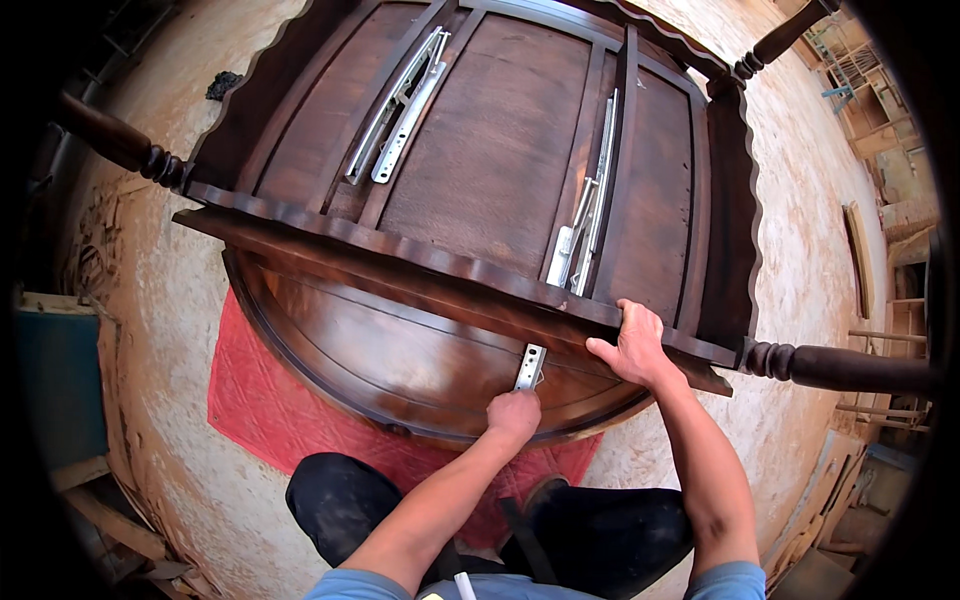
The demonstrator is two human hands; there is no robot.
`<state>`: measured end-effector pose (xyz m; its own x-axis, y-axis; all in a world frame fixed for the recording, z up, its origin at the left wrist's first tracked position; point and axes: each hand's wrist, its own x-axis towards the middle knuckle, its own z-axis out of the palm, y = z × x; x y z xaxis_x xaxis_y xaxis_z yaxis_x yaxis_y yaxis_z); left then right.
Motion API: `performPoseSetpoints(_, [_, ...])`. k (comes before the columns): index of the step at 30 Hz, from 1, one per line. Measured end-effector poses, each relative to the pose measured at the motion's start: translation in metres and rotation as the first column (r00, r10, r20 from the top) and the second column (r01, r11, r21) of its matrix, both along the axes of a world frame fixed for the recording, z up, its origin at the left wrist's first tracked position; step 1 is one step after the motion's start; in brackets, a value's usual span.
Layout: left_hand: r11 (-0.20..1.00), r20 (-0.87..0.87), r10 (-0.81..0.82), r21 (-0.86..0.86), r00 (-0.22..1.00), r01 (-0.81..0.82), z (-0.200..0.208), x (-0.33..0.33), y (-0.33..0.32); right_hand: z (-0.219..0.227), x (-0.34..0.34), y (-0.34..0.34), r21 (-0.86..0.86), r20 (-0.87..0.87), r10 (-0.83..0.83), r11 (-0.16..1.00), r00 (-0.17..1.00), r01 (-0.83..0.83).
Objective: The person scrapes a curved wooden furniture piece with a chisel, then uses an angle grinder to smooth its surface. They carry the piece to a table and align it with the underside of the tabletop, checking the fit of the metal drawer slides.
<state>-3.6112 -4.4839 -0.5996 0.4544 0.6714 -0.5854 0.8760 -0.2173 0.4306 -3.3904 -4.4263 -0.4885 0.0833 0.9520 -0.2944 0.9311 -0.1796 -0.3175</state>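
Note:
An upside-down dark wooden table (490, 140) lies before me, its turned legs sticking outward. My left hand (514, 414) is closed round the near end of a perforated metal slide rail (531, 367), over the polished, curved tabletop section (375, 345). My right hand (640, 345) grips the near wooden apron (450, 290), fingers over its upper edge and thumb on its near face. Beyond the apron, metal slide rails are fitted on the underside: a left pair (405, 120) and a right set (590, 215). What my left fingers cover is hidden.
A red quilted cloth (255, 385) lies beneath the curved section on the dusty floor. Turned legs (840, 368) jut out at the sides. Wooden pieces (900, 200) are stacked along the right, and a blue-green panel (60, 385) stands at left.

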Motion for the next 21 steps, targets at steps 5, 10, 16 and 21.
performPoseSetpoints(5, [1.000,0.014,-0.023,0.005,1.000,0.023,-0.006,0.001,0.001,0.003,-0.001,0.001,-0.016,0.000,-0.005,1.000,1.000,0.005])
performPoseSetpoints(10, [0.975,0.003,-0.140,-0.173,0.990,0.139,0.005,-0.006,0.023,0.004,-0.001,0.002,-0.035,-0.001,-0.003,0.999,1.000,0.003])
performPoseSetpoints(16, [0.850,0.223,-0.401,-0.271,0.888,0.452,0.114,-0.035,0.142,0.005,-0.003,0.005,-0.056,-0.024,-0.014,0.998,1.000,0.012])
performPoseSetpoints(21, [0.982,0.510,-0.042,0.177,0.859,-0.057,0.167,-0.097,0.258,0.036,-0.040,0.026,0.112,0.099,0.186,0.974,0.978,-0.196])
